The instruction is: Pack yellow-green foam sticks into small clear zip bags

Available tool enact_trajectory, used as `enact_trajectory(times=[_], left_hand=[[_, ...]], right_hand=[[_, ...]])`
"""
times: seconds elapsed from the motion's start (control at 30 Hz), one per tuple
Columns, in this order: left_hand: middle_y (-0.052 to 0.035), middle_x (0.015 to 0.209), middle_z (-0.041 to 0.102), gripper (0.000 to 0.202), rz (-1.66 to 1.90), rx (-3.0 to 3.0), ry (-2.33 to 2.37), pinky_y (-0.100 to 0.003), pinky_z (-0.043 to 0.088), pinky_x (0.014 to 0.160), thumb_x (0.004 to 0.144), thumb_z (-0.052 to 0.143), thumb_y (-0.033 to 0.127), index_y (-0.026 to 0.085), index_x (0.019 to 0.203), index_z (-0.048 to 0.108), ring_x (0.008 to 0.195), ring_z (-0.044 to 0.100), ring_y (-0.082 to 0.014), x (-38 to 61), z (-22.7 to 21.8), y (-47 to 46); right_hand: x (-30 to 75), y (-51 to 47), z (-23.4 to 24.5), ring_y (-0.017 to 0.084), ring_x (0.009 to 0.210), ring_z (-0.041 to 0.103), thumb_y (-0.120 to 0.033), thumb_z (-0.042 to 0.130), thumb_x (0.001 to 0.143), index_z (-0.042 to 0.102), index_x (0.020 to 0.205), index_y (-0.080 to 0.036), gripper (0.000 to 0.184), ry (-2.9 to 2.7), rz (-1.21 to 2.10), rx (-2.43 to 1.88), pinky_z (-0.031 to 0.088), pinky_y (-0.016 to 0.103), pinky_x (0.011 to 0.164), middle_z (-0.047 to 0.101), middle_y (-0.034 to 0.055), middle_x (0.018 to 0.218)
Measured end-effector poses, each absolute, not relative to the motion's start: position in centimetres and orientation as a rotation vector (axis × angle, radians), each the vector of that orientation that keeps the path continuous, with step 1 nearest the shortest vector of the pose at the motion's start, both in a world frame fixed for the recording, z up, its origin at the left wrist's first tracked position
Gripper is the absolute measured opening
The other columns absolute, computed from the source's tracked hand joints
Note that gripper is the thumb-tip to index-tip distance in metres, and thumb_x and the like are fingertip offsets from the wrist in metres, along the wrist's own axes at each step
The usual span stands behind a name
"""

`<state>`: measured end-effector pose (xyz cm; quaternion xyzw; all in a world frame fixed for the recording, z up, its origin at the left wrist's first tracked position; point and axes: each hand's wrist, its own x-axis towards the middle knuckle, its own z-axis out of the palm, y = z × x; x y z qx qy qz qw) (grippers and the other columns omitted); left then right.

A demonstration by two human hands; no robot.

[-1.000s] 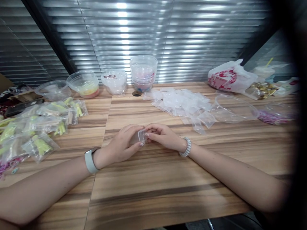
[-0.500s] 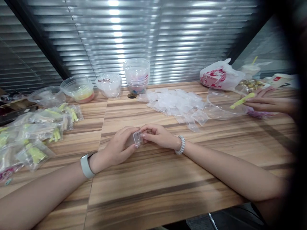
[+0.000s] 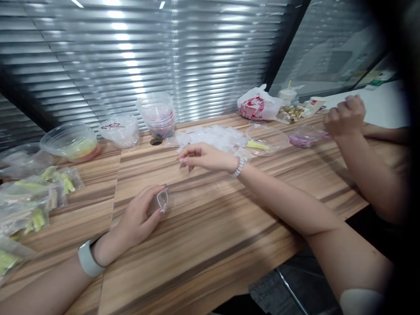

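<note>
Well, a long wood-grain worktop (image 3: 200, 249) runs diagonally across the frame, with slatted metallic blinds (image 3: 131, 52) filling the upper part. A dark blur covers the right edge and hides whatever lies behind it. At the upper right, a co-worker's hand (image 3: 344, 116) is raised in a loose fist over the worktop, and anything inside it cannot be made out. Along the far side stand a stack of clear plastic tubs (image 3: 156, 114), a white-and-red plastic carrier bag (image 3: 259, 107) and a heap of flat clear zip bags (image 3: 210, 140). Filled bags of yellow-green pieces (image 3: 33, 210) at the lower left are cut off by the frame edge. The person's right hand (image 3: 203, 157), a coiled bracelet (image 3: 239, 167) at its wrist, hovers just in front of the heap, its fingers loosely curled around nothing. At lower centre, the left hand (image 3: 136, 214), wearing a white smartwatch (image 3: 87, 258), has its fingers curved around a small clear plastic piece (image 3: 162, 200), which is too transparent and partly covered to identify exactly.
</note>
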<state>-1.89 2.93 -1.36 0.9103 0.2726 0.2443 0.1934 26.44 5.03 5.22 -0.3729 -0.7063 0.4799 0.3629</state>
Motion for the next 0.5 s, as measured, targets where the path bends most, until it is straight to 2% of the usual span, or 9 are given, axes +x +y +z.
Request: enact_trajectory(times=[0.07, 0.2, 0.33, 0.4, 0.5], left_hand=[[-0.009, 0.135, 0.047, 0.044, 0.692, 2.562, 0.77, -0.041, 0.036, 0.105, 0.094, 0.048, 0.031, 0.023, 0.136, 0.039, 0.125, 0.045, -0.0232, -2.0, -1.5, 3.0], [-0.0079, 0.134, 0.048, 0.045, 0.706, 2.572, 0.762, -0.041, 0.038, 0.104, 0.093, 0.048, 0.033, 0.024, 0.136, 0.038, 0.124, 0.046, -0.0232, -1.9, -1.5, 3.0], [-0.0073, 0.134, 0.049, 0.045, 0.706, 2.579, 0.789, -0.041, 0.039, 0.103, 0.093, 0.049, 0.034, 0.025, 0.135, 0.039, 0.123, 0.047, -0.0233, -1.9, -1.6, 3.1], [-0.0071, 0.133, 0.049, 0.045, 0.709, 2.582, 0.81, -0.042, 0.039, 0.103, 0.092, 0.05, 0.035, 0.025, 0.135, 0.039, 0.123, 0.047, -0.0236, -2.0, -1.7, 3.2], [-0.0072, 0.133, 0.05, 0.045, 0.718, 2.583, 0.816, -0.043, 0.04, 0.102, 0.092, 0.051, 0.035, 0.025, 0.134, 0.04, 0.122, 0.048, -0.0241, -2.0, -1.8, 3.2]], right_hand=[[29.4, 5.1, 7.5, 0.013, 0.079, 0.061, -0.036, 0.063, 0.084, 0.065, 0.1, -0.011, 0.029, -1.912, 0.979, -1.104, 0.053, 0.027, 0.07, 0.065, 0.0064, 0.091], [37.5, 5.1, 10.3, 0.017, 0.085, 0.061, -0.038, 0.068, 0.079, 0.067, 0.108, -0.016, 0.036, -1.93, 0.237, -1.622, 0.05, 0.03, 0.075, 0.066, 0.0078, 0.095], [44.8, 6.0, 9.6, 0.021, 0.088, 0.06, -0.033, 0.068, 0.077, 0.069, 0.099, -0.012, 0.03, -1.767, -0.254, -2.108, 0.045, 0.034, 0.082, 0.066, 0.0099, 0.09], [47.1, 6.6, 8.3, 0.023, 0.092, 0.059, -0.033, 0.069, 0.075, 0.07, 0.096, -0.009, 0.032, -1.766, -0.241, -2.4, 0.044, 0.036, 0.084, 0.065, 0.0127, 0.092], [49.1, 7.1, 5.9, 0.023, 0.094, 0.059, -0.029, 0.072, 0.07, 0.068, 0.099, -0.002, 0.04, -1.766, -0.002, -2.688, 0.042, 0.036, 0.087, 0.064, 0.0177, 0.096]])
